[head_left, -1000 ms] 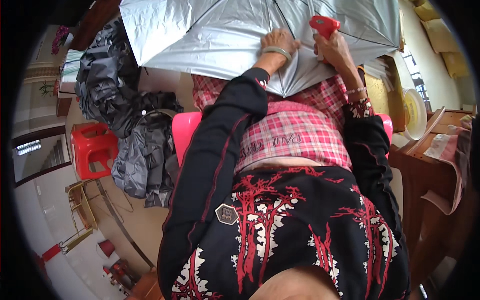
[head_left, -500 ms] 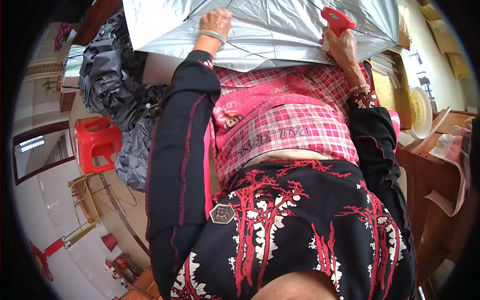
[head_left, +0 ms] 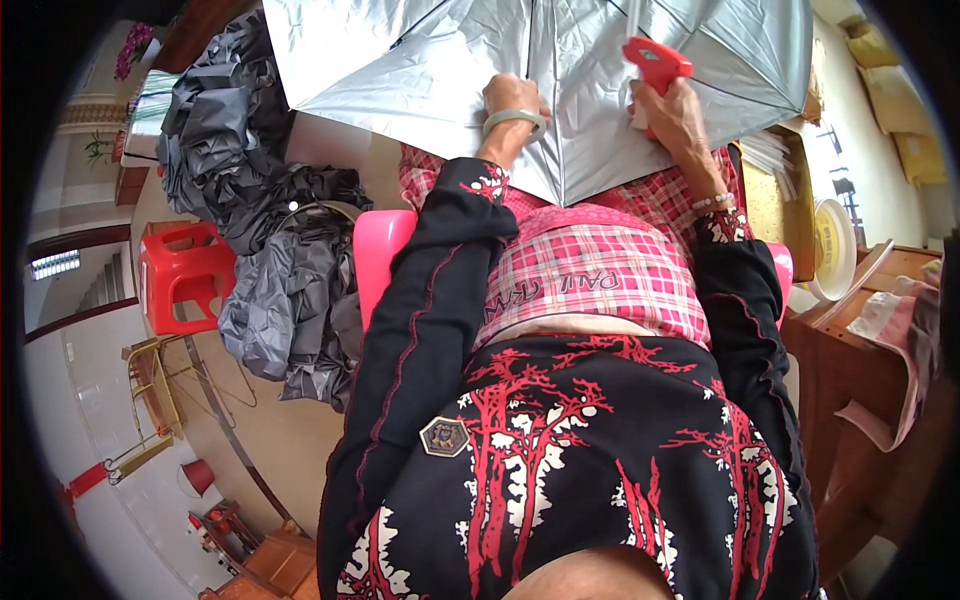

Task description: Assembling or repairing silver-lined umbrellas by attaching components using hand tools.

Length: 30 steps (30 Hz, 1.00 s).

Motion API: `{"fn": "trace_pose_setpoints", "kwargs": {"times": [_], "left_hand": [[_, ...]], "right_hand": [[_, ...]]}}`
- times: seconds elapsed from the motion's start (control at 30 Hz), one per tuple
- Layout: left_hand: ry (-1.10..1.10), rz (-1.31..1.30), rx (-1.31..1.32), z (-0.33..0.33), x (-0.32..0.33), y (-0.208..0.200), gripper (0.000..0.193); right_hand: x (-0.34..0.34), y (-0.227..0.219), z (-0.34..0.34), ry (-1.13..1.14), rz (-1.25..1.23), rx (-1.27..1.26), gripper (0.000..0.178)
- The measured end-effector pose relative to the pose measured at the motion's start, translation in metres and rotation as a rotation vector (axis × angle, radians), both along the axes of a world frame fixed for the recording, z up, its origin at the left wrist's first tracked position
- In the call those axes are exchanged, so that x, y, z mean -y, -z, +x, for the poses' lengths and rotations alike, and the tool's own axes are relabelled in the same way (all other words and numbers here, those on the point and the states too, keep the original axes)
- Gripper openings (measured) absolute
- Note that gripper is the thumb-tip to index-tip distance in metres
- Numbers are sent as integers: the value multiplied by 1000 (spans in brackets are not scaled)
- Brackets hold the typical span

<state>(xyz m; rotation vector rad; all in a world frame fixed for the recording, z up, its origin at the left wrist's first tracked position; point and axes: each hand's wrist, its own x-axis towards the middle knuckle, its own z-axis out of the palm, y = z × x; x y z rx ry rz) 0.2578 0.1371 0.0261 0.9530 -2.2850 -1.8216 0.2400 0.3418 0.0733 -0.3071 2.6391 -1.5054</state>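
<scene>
A silver umbrella canopy [head_left: 450,75] lies spread over my lap, its dark ribs running across it and one corner pointing down toward me. My left hand [head_left: 514,97], a pale bangle on its wrist, is closed on the canopy along a middle rib. Its fingertips are partly hidden. To its right, my right hand [head_left: 668,112] is wrapped round a red pistol-shaped hand tool [head_left: 660,62] with some white at the grip. The tool is over the canopy; its exact kind I cannot make out.
Crumpled dark grey fabric [head_left: 290,300] is heaped at my left, with a red plastic stool [head_left: 185,278] beyond it. At right are a tray of thin white sticks [head_left: 770,165], a white bucket [head_left: 832,250] and a wooden cabinet [head_left: 850,350] with a cloth.
My left hand has moved right and down to a middle rib, closer to my right hand. The canopy has turned so a corner points at me. The red tool has shifted slightly left.
</scene>
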Motion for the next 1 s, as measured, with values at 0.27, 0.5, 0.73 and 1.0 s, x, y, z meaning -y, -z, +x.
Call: {"fn": "trace_pose_setpoints", "kwargs": {"times": [0.27, 0.5, 0.73, 1.0], "left_hand": [[165, -152, -43, 5, 9, 14, 20], [338, -414, -87, 9, 5, 8, 23], [126, 167, 11, 13, 1, -3, 20], [250, 54, -21, 10, -3, -5, 22]], "right_hand": [[58, 2, 12, -82, -464, 603, 23], [61, 10, 17, -56, -503, 724, 26], [56, -1, 28, -133, -899, 974, 31], [38, 15, 15, -206, -915, 1037, 33]]}}
